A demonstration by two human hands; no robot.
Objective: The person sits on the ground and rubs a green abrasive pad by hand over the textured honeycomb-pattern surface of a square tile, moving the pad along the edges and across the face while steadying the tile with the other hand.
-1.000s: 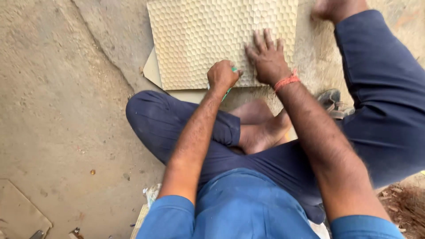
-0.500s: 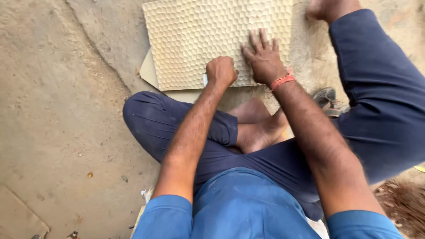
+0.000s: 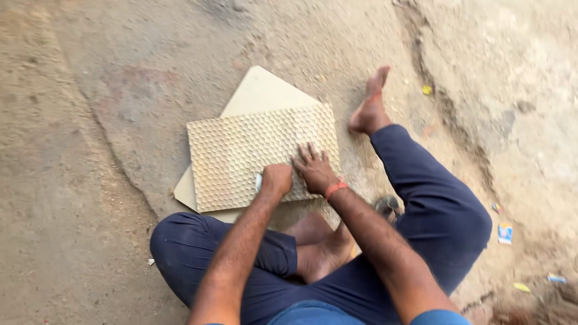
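On bare dusty ground at the frame's centre, our flat, spread right hand point(image 3: 314, 171) pins the honeycomb-textured sheet point(image 3: 259, 153) atop a plain board point(image 3: 260, 90) while our left hand point(image 3: 276, 179) fists around a small tool; it looks light, bendy, best held at its edges.

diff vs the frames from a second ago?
Mostly the camera view pulled back and up: the whole textured sheet and the plain board under it now show. The left hand stays closed on a small tool at the sheet's near edge, shifted little. The right hand still presses flat on the sheet. Sheet and seated pose unchanged.
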